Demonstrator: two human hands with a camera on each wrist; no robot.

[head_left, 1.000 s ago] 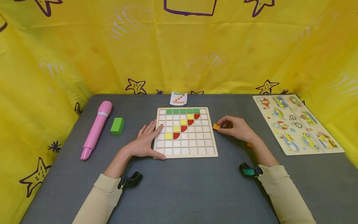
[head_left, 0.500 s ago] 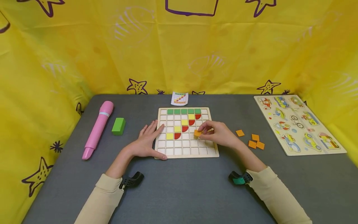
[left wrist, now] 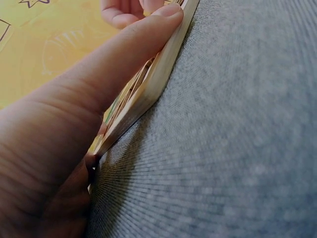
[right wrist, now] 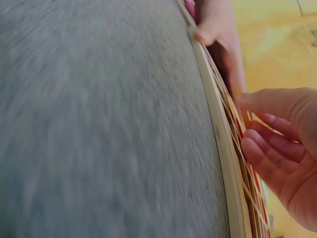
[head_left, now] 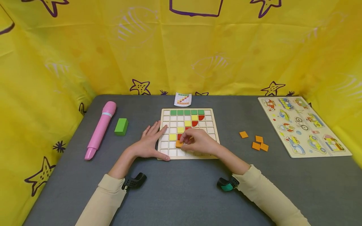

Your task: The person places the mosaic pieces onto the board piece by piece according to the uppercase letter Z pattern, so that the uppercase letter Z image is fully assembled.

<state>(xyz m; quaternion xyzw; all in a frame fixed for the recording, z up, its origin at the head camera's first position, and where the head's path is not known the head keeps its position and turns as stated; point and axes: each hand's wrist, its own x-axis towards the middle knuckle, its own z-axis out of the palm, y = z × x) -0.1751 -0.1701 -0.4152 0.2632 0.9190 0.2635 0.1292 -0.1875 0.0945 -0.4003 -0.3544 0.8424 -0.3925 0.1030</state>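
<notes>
A wooden grid board (head_left: 210, 156) lies mid-table, with a row of green square tiles (head_left: 187, 112) along its top. Yellow square tiles (head_left: 180, 130) and red quarter-round tiles (head_left: 195, 123) step diagonally down to the left. My right hand (head_left: 200, 141) pinches an orange square tile (head_left: 178, 144) over the lower left cells, just below the lowest yellow one. Part of the board is hidden under that hand. My left hand (head_left: 150, 142) rests spread on the board's left edge, its thumb at the lower corner; in the left wrist view the thumb (left wrist: 143, 34) lies along the rim.
Several loose orange tiles (head_left: 255, 145) lie right of the board. A small pattern card (head_left: 183, 99) stands behind it. At left are a green block (head_left: 121, 126) and a pink microphone-shaped toy (head_left: 101, 130); at far right, a wooden picture puzzle (head_left: 305, 128).
My right hand has carried the orange tile from beside the board's right edge leftward over its lower left cells. The loose orange tiles have come into view. My left hand keeps its place.
</notes>
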